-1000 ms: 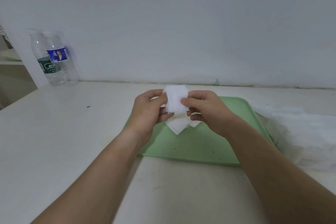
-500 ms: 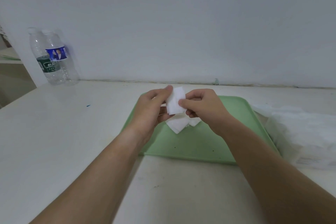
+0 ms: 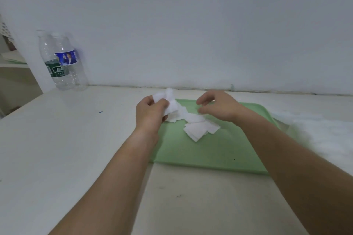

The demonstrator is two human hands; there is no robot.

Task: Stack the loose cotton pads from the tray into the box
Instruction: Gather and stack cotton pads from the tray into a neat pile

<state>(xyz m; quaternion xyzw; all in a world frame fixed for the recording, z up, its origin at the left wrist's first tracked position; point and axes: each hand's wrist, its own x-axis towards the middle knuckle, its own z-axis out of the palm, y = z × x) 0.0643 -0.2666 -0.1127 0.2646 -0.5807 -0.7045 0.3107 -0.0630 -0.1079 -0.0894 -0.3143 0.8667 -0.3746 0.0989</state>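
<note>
On the green tray, which lies flat on the white tabletop, a small heap of loose cotton pads sits overlapping and askew near the middle. Just above the tray's far left corner, the left hand has its fingers curled around a gathered bundle of pads, which sticks up past the knuckles. More white pads trail from that bundle down toward the heap. The blur makes it hard to tell which of them are held and which lie on the tray. The right hand hovers over the far side of the tray with its thumb and fingers loosely bent and apart, gripping nothing, its fingertips close to the trailing pads.

The task looks to be in its collecting stage. Some pads are gathered in the left hand, several are left on the tray, and none can be seen stacked in a box. No box can be clearly made out. A pale, soft white mass lies on the tabletop right of the tray, too blurred to identify. Two clear water bottles stand against the wall at the far left, well apart from the work.
</note>
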